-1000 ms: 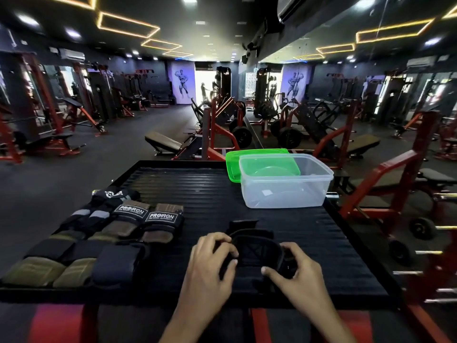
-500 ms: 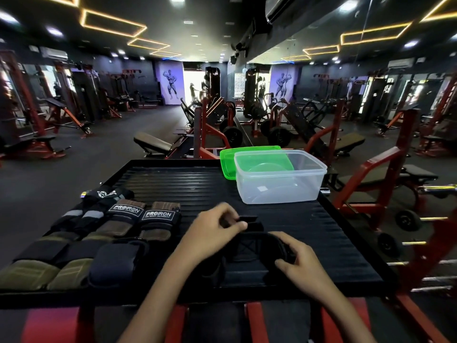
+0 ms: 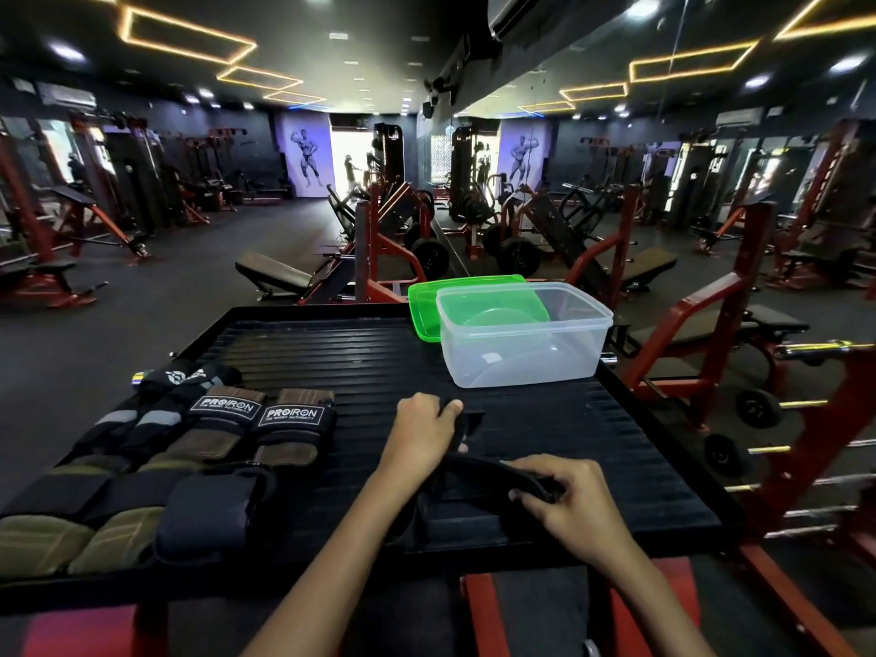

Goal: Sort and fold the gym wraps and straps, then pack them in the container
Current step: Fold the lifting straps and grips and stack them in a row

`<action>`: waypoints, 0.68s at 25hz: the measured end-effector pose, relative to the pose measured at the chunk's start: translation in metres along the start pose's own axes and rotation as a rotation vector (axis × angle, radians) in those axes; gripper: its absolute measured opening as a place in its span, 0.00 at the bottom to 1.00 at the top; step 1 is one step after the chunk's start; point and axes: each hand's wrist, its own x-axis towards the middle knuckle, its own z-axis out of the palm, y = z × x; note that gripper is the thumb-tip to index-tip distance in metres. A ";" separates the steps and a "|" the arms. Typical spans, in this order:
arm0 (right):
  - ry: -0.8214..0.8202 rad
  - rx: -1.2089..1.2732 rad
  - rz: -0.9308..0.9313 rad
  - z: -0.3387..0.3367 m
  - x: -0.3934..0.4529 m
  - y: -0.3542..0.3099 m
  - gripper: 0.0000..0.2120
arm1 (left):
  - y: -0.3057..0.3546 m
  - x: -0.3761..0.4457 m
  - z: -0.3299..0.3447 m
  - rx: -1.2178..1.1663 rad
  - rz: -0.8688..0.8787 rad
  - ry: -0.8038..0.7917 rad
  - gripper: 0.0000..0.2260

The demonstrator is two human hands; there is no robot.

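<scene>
A black strap (image 3: 479, 481) lies in a loop on the black ribbed platform (image 3: 592, 433) near its front edge. My left hand (image 3: 419, 433) grips the strap's far end with curled fingers. My right hand (image 3: 566, 507) pinches the loop's right side. A clear plastic container (image 3: 524, 339) stands empty at the platform's far right. Its green lid (image 3: 422, 305) lies just behind it. Several folded wraps, two marked PROIRON (image 3: 289, 429), lie in rows on the left.
Olive and dark pads (image 3: 118, 519) fill the platform's front left corner. A red frame (image 3: 701, 339) and wheeled bench stand close on the right. Gym machines and benches fill the floor beyond.
My left hand has moved away from me, pulling the strap's end toward the container. The loop has stretched longer and flatter. My right hand stays on the loop's right side.
</scene>
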 end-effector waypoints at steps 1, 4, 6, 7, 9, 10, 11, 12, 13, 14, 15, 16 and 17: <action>-0.005 0.010 -0.010 0.000 -0.001 0.000 0.22 | -0.001 0.000 -0.001 -0.081 -0.014 0.030 0.16; -0.048 0.035 -0.025 -0.002 -0.002 0.003 0.26 | -0.010 0.002 -0.005 -0.174 -0.029 0.167 0.15; -0.092 0.033 -0.031 -0.004 0.000 0.004 0.26 | -0.017 0.006 -0.011 -0.131 -0.046 0.282 0.15; -0.111 0.034 -0.035 -0.005 0.001 0.004 0.27 | -0.021 0.009 -0.015 -0.084 -0.052 0.316 0.16; -0.149 0.037 -0.048 -0.005 0.002 0.005 0.29 | -0.028 0.013 -0.021 -0.039 -0.062 0.354 0.17; -0.162 0.033 -0.055 -0.006 0.003 0.007 0.29 | -0.028 0.014 -0.022 -0.043 -0.065 0.360 0.17; -0.169 0.021 -0.066 -0.007 0.005 0.009 0.28 | -0.029 0.014 -0.022 -0.048 -0.056 0.362 0.17; -0.170 0.000 -0.080 -0.010 0.006 0.010 0.27 | -0.030 0.014 -0.021 -0.058 -0.044 0.370 0.17; -0.161 -0.029 -0.096 -0.015 0.007 0.012 0.26 | -0.030 0.014 -0.023 -0.053 -0.046 0.382 0.17; -0.138 -0.062 -0.110 -0.022 0.007 0.015 0.25 | -0.028 0.013 -0.028 -0.027 -0.056 0.413 0.17; -0.111 -0.084 -0.119 -0.030 0.006 0.020 0.26 | -0.029 0.014 -0.035 -0.005 -0.082 0.449 0.16; -0.087 -0.090 -0.117 -0.039 0.004 0.026 0.27 | -0.030 0.015 -0.043 0.014 -0.098 0.481 0.15; -0.068 -0.092 -0.111 -0.046 0.001 0.031 0.27 | -0.032 0.018 -0.049 0.036 -0.119 0.475 0.15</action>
